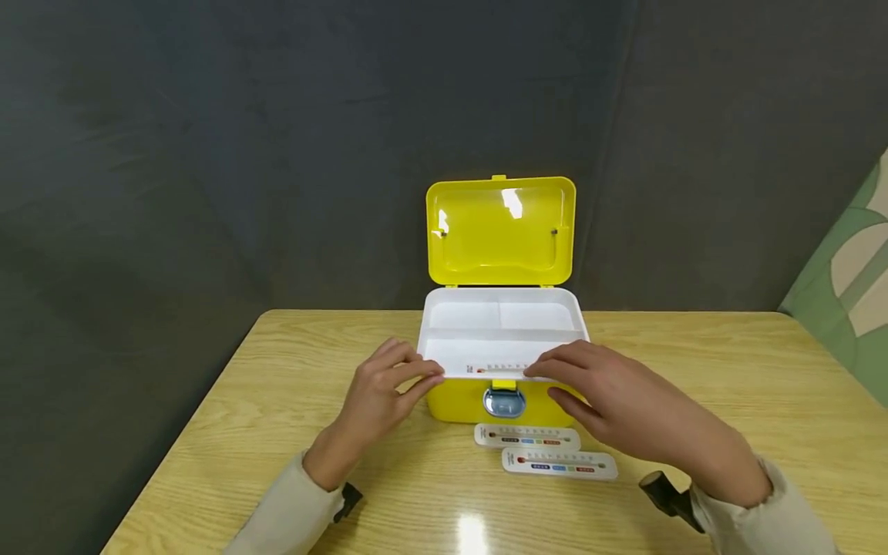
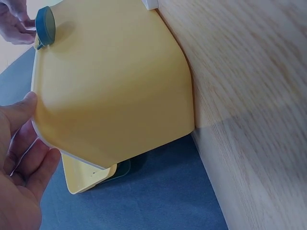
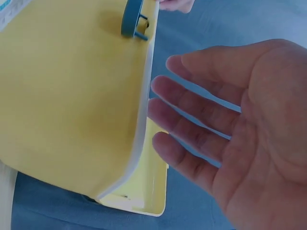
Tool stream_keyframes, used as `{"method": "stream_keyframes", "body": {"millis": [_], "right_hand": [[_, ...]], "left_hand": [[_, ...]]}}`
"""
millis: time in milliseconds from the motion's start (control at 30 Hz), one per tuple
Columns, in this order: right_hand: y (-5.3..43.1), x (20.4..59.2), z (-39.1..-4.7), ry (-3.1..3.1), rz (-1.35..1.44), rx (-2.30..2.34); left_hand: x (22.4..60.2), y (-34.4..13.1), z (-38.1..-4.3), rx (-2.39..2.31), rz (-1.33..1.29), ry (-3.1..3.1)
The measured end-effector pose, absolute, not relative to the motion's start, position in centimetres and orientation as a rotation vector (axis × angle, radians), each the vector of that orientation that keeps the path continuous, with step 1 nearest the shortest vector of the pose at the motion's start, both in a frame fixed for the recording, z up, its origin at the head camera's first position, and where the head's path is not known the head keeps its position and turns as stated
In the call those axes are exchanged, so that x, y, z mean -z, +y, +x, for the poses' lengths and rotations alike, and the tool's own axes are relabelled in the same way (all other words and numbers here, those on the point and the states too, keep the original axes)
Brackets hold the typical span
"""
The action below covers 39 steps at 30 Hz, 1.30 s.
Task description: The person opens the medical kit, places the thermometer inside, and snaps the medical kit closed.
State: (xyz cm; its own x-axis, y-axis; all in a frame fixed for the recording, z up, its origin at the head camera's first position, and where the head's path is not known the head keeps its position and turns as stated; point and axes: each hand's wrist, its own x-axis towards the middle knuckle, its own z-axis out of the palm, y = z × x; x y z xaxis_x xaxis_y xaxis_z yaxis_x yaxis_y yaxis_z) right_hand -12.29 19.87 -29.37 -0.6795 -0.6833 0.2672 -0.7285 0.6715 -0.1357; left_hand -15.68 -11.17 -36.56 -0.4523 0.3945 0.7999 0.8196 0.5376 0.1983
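A yellow storage box [image 1: 458,401] stands on the table with its lid [image 1: 499,231] raised and a blue latch [image 1: 505,402] at its front. Inside its top sits a white divided tray [image 1: 458,348]. One flat white thermometer [image 1: 496,369] lies along the tray's front compartment, its right end covered by fingers in the head view. My left hand [image 1: 395,385] pinches the rim at the front left corner. The right hand [image 1: 610,393] hovers at the front right rim, fingers loosely extended with fingertips right by the thermometer's end; its palm [image 3: 268,124] holds nothing.
Two more thermometers, an upper one [image 1: 527,437] and a lower one [image 1: 559,464], lie on the wooden table [image 1: 277,408] just before the box. A dark curtain [image 1: 347,154] hangs behind the table. A green patterned surface [image 1: 853,270] shows at far right.
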Motion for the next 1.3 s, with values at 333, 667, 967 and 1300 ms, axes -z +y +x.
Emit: {"method": "stream_keyframes", "body": {"millis": [333,667,967,1300], "right_hand": [[19.5,29.9,-11.4,-2.559,1.265,-0.295],[21.0,32.3,-10.0,-2.411,1.338,-0.274],[22.8,34.6,-10.4,-2.187,1.426,-0.045],[23.8,37.0,-12.0,-2.066,1.467,0.107]], "left_hand": [[36.6,-11.3,-15.6,0.745,-0.977,-2.057],[37.2,-11.2,-15.6,0.794,-0.990,-2.019],[38.0,-11.0,-16.2,0.969,-0.980,-1.964],[38.4,-10.8,-16.1,0.918,-0.979,-1.932]]}}
